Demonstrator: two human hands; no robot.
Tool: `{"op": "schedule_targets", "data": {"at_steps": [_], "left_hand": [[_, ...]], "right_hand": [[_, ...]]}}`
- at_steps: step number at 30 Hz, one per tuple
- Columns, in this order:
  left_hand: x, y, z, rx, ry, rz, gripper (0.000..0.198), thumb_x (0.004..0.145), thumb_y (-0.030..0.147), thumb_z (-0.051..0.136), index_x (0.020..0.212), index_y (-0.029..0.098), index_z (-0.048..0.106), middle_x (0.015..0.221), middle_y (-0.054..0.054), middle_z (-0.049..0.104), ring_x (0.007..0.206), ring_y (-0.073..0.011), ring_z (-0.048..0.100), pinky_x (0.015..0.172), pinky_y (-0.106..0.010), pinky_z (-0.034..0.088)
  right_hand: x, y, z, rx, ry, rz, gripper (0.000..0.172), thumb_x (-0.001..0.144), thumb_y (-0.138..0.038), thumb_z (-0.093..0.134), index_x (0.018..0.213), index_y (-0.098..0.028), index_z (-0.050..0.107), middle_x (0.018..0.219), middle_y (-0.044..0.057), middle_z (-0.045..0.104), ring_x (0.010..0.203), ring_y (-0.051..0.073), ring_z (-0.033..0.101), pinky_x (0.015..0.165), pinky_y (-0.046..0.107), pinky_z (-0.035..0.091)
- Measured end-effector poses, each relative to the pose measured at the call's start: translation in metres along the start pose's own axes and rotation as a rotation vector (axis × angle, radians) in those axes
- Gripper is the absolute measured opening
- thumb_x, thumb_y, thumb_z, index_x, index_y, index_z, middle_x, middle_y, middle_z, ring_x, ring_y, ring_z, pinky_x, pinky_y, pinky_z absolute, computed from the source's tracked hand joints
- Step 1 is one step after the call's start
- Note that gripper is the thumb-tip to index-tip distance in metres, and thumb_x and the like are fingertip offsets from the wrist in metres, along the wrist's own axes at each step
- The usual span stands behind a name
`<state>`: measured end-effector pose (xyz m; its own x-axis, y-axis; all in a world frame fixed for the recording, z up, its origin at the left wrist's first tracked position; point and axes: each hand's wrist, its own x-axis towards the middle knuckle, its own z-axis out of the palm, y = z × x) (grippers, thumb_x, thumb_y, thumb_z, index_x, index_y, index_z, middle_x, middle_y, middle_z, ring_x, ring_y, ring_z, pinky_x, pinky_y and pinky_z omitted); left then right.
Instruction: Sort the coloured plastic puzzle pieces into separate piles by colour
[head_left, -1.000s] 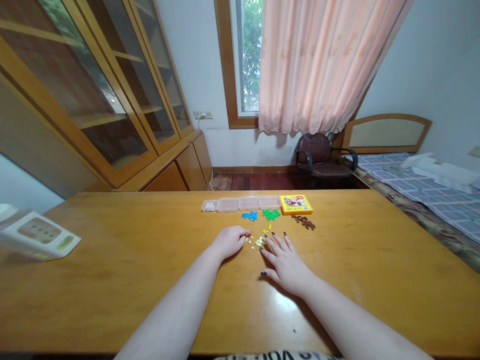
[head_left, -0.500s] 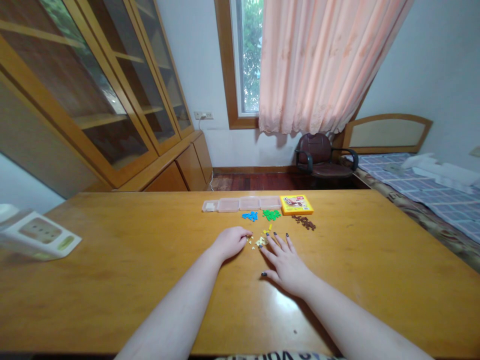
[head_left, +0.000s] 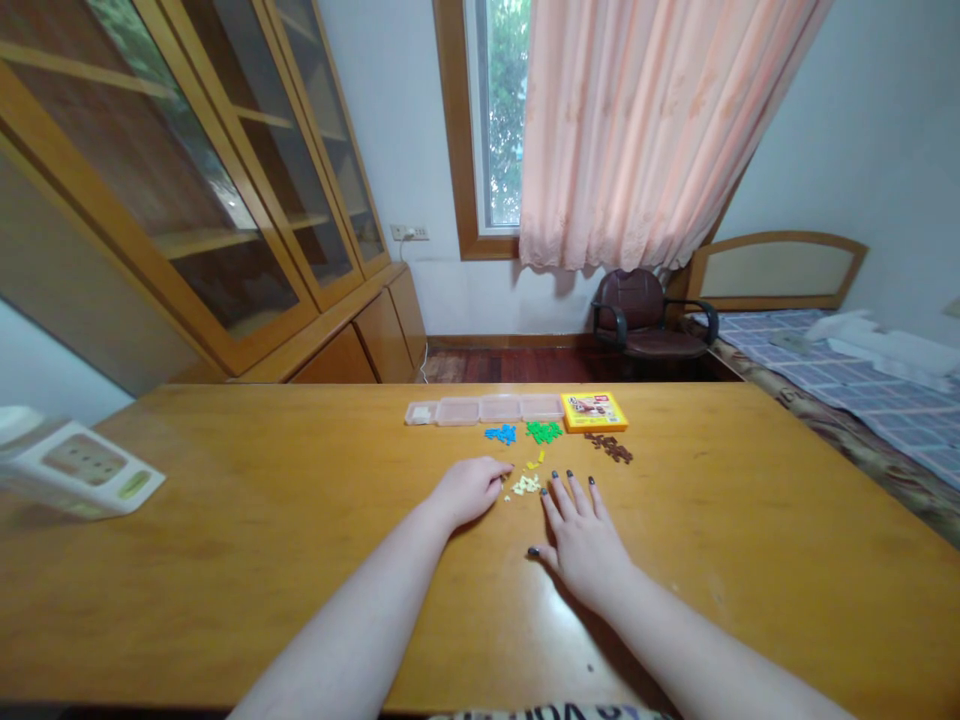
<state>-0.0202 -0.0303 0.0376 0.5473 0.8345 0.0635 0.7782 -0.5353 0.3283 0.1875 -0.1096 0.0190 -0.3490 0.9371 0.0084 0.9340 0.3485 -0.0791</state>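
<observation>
On my feed the blue bits (head_left: 501, 434), green bits (head_left: 544, 432) and brown bits (head_left: 609, 448) sit in separate piles, pale yellow bits (head_left: 526, 485) lie loose between the curled left hand (head_left: 469, 492), grip unclear, and the open, empty right hand (head_left: 583, 540).

Small pale-yellow plastic pieces (head_left: 526, 484), loosely scattered
</observation>
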Motion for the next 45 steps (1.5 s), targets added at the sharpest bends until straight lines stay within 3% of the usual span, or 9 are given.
{"op": "schedule_targets", "data": {"at_steps": [4, 7, 13, 18, 24, 30, 36, 42, 45], "left_hand": [[0.0, 0.009, -0.003, 0.038, 0.053, 0.062, 0.036, 0.084, 0.018, 0.043, 0.115, 0.024, 0.062, 0.103, -0.006, 0.065, 0.096, -0.0193, 0.058, 0.089, -0.033, 0.044], [0.0, 0.016, -0.004, 0.034, 0.073, 0.151, 0.037, 0.085, 0.019, 0.045, 0.118, 0.025, 0.059, 0.119, -0.006, 0.059, 0.112, -0.0207, 0.051, 0.098, -0.037, 0.038], [0.001, 0.031, 0.009, 0.046, -0.07, 0.329, 0.044, 0.087, 0.03, 0.048, 0.13, 0.025, 0.047, 0.139, -0.006, 0.046, 0.128, -0.0212, 0.039, 0.111, -0.044, 0.023], [0.002, 0.038, 0.023, 0.111, -0.103, 0.336, 0.047, 0.086, 0.038, 0.05, 0.129, 0.021, 0.048, 0.14, -0.009, 0.044, 0.131, -0.0231, 0.037, 0.112, -0.044, 0.02], [-0.004, 0.038, 0.02, 0.182, -0.153, 0.254, 0.053, 0.088, 0.042, 0.045, 0.135, 0.019, 0.041, 0.141, -0.009, 0.043, 0.13, -0.023, 0.039, 0.112, -0.043, 0.023], [-0.018, 0.042, 0.016, 0.254, -0.263, -0.046, 0.07, 0.084, 0.049, 0.047, 0.14, 0.009, 0.033, 0.148, -0.016, 0.027, 0.137, -0.0283, 0.025, 0.112, -0.046, 0.021], [-0.023, 0.039, 0.02, 0.309, -0.234, -0.247, 0.079, 0.083, 0.054, 0.044, 0.144, 0.008, 0.024, 0.151, -0.018, 0.013, 0.139, -0.0322, 0.012, 0.112, -0.051, 0.015], [-0.022, 0.03, 0.033, 0.259, -0.194, -0.108, 0.076, 0.086, 0.059, 0.035, 0.146, 0.016, 0.017, 0.153, -0.013, 0.009, 0.141, -0.0311, 0.007, 0.112, -0.054, 0.011], [-0.014, 0.024, 0.039, 0.25, -0.175, -0.133, 0.074, 0.088, 0.058, 0.028, 0.146, 0.015, 0.017, 0.153, -0.014, 0.011, 0.14, -0.0307, 0.01, 0.112, -0.054, 0.011]], "right_hand": [[0.013, 0.014, -0.002, -0.009, 0.025, 0.093, 0.073, 0.084, -0.063, 0.04, 0.139, -0.015, 0.04, 0.148, 0.017, 0.027, 0.137, 0.039, 0.014, 0.109, 0.057, 0.002], [0.026, 0.025, -0.004, 0.007, 0.018, 0.118, 0.066, 0.086, -0.059, 0.041, 0.14, -0.023, 0.038, 0.149, 0.015, 0.026, 0.136, 0.039, 0.018, 0.107, 0.059, 0.005], [0.041, 0.034, 0.002, 0.091, 0.008, 0.068, 0.063, 0.087, -0.06, 0.036, 0.142, -0.029, 0.033, 0.152, 0.012, 0.02, 0.137, 0.037, 0.017, 0.107, 0.059, 0.007], [0.044, 0.042, 0.005, 0.122, 0.084, 0.163, 0.058, 0.09, -0.05, 0.037, 0.143, -0.027, 0.03, 0.151, 0.011, 0.022, 0.137, 0.034, 0.02, 0.108, 0.057, 0.012], [0.042, 0.044, 0.003, 0.168, 0.098, 0.169, 0.055, 0.091, -0.042, 0.037, 0.143, -0.024, 0.031, 0.15, 0.01, 0.025, 0.137, 0.03, 0.021, 0.11, 0.053, 0.013], [0.042, 0.044, 0.004, 0.21, 0.086, 0.159, 0.056, 0.091, -0.043, 0.037, 0.143, -0.024, 0.031, 0.15, 0.011, 0.026, 0.137, 0.031, 0.021, 0.11, 0.053, 0.013], [0.04, 0.043, 0.002, 0.233, 0.067, 0.16, 0.055, 0.091, -0.043, 0.037, 0.143, -0.025, 0.029, 0.151, 0.011, 0.024, 0.138, 0.03, 0.019, 0.11, 0.052, 0.012], [0.04, 0.041, 0.001, 0.249, 0.06, 0.152, 0.056, 0.091, -0.044, 0.039, 0.143, -0.024, 0.03, 0.151, 0.011, 0.023, 0.138, 0.03, 0.018, 0.11, 0.052, 0.011], [0.04, 0.041, 0.001, 0.257, 0.057, 0.152, 0.057, 0.091, -0.043, 0.039, 0.143, -0.024, 0.03, 0.151, 0.011, 0.022, 0.138, 0.03, 0.018, 0.11, 0.052, 0.011]]}}
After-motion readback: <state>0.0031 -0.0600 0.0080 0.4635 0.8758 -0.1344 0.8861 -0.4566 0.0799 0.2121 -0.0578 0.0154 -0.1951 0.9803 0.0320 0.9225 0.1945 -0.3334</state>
